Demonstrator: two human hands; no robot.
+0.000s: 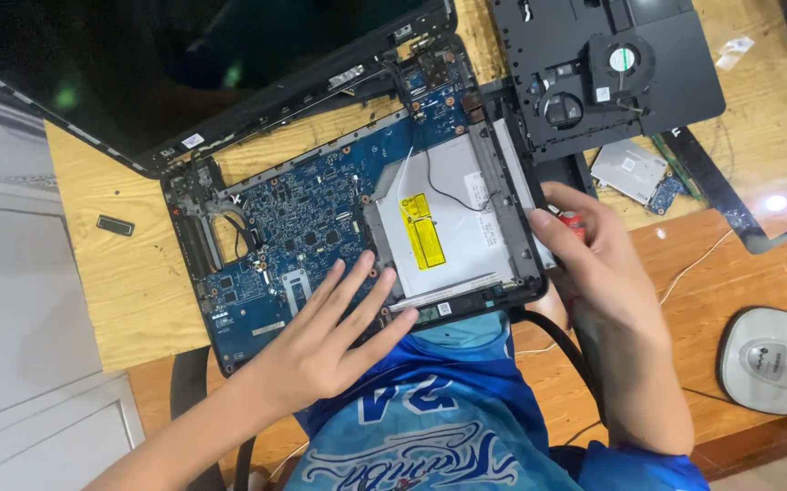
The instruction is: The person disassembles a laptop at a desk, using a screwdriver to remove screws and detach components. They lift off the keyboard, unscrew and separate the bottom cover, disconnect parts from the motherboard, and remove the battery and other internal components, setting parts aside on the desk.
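Motherboard (293, 227) exposed in the opened laptop base (357, 209), mid-tabletop (121, 273). I see my left hand (325, 336) flat, fingers spread, pressing the board's near edge. Optical drive (443, 232) sits just right of it, long axis toward the far edge. Right hand (594, 264) is nearer, gripping the drive's right side, something red tucked under the fingers. Fan cover (612, 64) lies at the far right corner.

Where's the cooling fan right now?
In the head view, the cooling fan sits at the top right, mounted in the detached black laptop cover lying on the wooden table, beyond the right hand and the silver optical drive.
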